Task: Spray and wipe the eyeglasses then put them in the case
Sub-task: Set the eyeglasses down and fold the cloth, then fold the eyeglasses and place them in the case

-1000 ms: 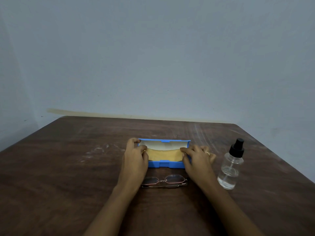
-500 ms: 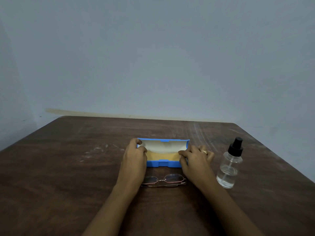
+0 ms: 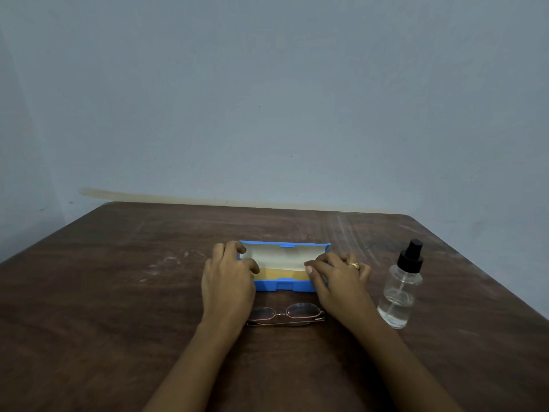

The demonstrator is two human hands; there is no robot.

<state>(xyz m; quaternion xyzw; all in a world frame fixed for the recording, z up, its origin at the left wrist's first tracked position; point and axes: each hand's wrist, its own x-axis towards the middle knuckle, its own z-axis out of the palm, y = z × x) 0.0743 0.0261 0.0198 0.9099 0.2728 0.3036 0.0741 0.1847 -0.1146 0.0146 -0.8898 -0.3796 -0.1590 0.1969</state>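
Observation:
A blue eyeglass case (image 3: 283, 285) stands open mid-table, its cream-lined lid tilted back. A yellow cloth (image 3: 282, 274) lies inside it. My left hand (image 3: 228, 281) grips the case's left end, thumb over the front rim. At the case's right end my right hand (image 3: 338, 278), wearing a gold ring, holds on with fingertips on the rim. Folded eyeglasses (image 3: 285, 315) with a thin reddish frame lie just in front of the case, between my wrists. A clear spray bottle (image 3: 401, 292) with a black nozzle stands upright to the right of my right hand.
The dark brown wooden table (image 3: 118, 292) has scuff marks at left and far right. Its back edge meets a plain grey-blue wall, and its right edge runs close past the bottle.
The lid has swung further back, showing more of the cream lining. Both hands have stayed at the ends of the case. Glasses and bottle have not moved.

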